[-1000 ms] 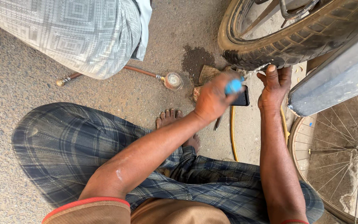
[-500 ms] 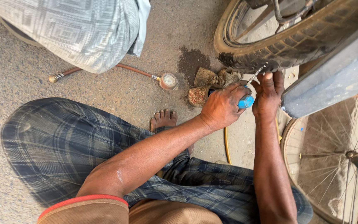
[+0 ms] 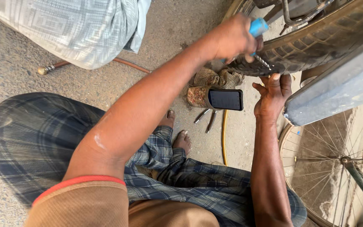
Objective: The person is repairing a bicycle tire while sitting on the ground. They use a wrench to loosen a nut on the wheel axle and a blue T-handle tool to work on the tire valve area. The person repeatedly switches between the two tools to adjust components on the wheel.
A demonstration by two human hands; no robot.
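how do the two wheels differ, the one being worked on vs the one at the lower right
The wheel being worked on carries a thick black treaded tyre; the spoked wheel looks far slimmer, thin wire spokes showing. The left hand presses a blue-handled tool into the thick tyre and the right hand steadies it; nobody touches the spoked wheel. Both are only partly in view.
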